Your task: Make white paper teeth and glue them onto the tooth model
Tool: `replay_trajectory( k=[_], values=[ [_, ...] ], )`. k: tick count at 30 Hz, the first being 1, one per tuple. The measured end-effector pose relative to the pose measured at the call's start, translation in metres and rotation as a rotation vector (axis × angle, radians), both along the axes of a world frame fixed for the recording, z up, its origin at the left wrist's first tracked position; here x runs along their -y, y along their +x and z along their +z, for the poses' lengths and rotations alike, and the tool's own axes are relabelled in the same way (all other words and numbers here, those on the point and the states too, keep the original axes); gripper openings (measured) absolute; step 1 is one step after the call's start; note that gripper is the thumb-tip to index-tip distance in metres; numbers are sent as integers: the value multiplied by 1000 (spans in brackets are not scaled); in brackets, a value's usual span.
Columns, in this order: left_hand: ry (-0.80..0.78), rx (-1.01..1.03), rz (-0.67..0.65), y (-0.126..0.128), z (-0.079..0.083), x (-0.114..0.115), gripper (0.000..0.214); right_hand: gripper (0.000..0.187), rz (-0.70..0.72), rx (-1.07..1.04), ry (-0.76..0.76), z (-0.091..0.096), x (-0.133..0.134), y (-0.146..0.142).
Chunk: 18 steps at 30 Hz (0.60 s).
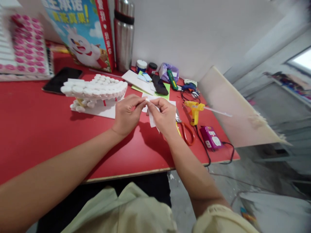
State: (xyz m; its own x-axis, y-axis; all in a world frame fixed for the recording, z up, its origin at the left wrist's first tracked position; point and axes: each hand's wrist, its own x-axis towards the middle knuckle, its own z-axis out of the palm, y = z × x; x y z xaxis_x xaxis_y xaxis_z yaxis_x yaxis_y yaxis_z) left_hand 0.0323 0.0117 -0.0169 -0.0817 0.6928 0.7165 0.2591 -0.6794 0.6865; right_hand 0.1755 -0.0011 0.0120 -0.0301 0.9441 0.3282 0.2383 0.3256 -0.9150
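Mid-frame, your left hand [128,114] and right hand [164,116] pinch a small white piece [147,100]. The red table [143,152] lies below.

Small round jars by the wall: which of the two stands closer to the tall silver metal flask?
The white-lidded jar with the blue body, just right of the silver metal flask; the black-lidded jar with the reddish body stands farther right.

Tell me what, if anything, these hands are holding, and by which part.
The left hand and right hand pinch a small white piece; it's too small to tell which part.
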Motion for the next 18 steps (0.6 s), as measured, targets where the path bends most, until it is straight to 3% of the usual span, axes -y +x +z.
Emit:
replay_trajectory(
  k=[5, 12, 14, 18],
  values=[
    [-44, -16, -75, 1, 4, 6, 19, 21, 14, 62, 54, 3, -3, 11],
    [-598, 215, -411, -14, 19, 1, 28, 25, 186, 114, -52, 13, -3, 30],
    [-621, 197, -453, -17, 20, -1, 30, 26, 196, 110, -49, 13, -3, 30],
    [-503, 106, -434, -17, 21, -1, 22, 25, 193, 106, -39, 11, -4, 27]
  ],
)
